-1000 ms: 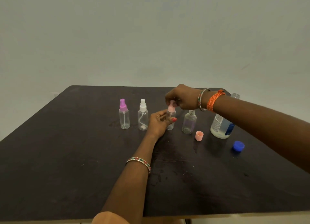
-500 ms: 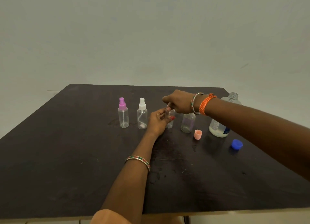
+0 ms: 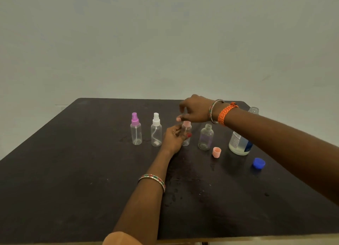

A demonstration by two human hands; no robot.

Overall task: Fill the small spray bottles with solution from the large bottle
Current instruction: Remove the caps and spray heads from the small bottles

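My left hand (image 3: 173, 137) grips a small clear spray bottle (image 3: 186, 141) standing on the dark table (image 3: 73, 171). A pink sprayer head (image 3: 187, 124) sits on the bottle's neck. Just above it hovers my right hand (image 3: 195, 110), fingers loosely spread, index lifted, holding nothing that I can see. Right of this bottle stands a small clear bottle (image 3: 205, 138) with a bare neck. The large bottle (image 3: 238, 144), uncapped, holds a little liquid and is partly hidden behind my right forearm.
Two more small bottles stand to the left, one with a purple sprayer (image 3: 136, 133), one with a white sprayer (image 3: 156, 133). A pink cap (image 3: 216, 151) and a blue cap (image 3: 258, 162) lie loose near the large bottle. Wet spots mark the table's middle.
My right hand, which pinched the pink sprayer head, has lifted slightly and loosened its fingers. The left hand keeps its grip on the bottle.
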